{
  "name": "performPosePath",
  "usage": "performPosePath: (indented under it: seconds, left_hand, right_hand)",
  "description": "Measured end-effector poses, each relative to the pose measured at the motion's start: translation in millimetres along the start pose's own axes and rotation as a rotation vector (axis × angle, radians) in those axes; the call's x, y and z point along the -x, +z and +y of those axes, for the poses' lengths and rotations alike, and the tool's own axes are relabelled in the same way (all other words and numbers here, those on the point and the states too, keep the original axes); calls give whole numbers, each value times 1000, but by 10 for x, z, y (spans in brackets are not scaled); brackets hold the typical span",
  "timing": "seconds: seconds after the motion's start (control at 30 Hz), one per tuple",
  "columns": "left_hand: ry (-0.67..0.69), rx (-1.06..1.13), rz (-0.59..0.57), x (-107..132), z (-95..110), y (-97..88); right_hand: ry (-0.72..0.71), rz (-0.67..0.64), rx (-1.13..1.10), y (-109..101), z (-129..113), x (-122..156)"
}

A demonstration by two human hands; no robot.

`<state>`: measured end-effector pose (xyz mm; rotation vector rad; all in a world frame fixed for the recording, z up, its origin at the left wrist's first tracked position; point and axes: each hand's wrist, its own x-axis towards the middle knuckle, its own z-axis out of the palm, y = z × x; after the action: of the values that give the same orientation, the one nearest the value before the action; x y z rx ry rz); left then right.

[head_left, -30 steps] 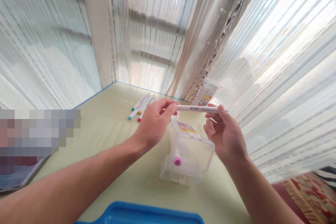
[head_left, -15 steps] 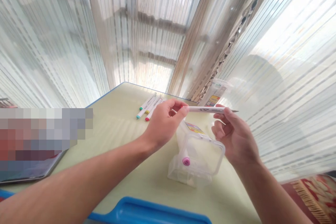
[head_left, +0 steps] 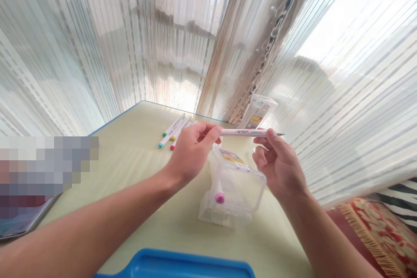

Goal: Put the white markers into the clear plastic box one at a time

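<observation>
Between my two hands a white marker pen (head_left: 243, 133) is held level above the table. My left hand (head_left: 195, 147) pinches its left end, hiding that tip. At the other end my right hand (head_left: 282, 156) grips near a dark pointed tip, thumb on top and fingers curled below. Under the hands lies a clear plastic case (head_left: 241, 186) on its side, with a marker with a pink end (head_left: 219, 198) in it. Several white markers (head_left: 174, 130) with green, blue, yellow and red ends lie left of my left hand, which partly covers them.
A second clear case (head_left: 259, 110) stands at the table's far edge by the string curtain (head_left: 182, 30). A blue tray (head_left: 189, 263) is set in the near edge of the pale green table (head_left: 130, 156). A dark-edged, partly blurred-out object lies at left; patterned fabric (head_left: 374, 234) is at right.
The view has shifted a little, so the table and hands appear farther left. Both hands keep hold of the same marker, in nearly the same pose.
</observation>
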<state>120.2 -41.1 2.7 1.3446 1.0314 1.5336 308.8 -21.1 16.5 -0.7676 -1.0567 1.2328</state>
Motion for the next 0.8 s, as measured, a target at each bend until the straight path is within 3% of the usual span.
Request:
performPosePath:
  seconds: [0.8]
  left_hand:
    - [-55, 125, 59, 3, 77, 27]
  right_hand:
    - [18, -4, 13, -2, 7, 1]
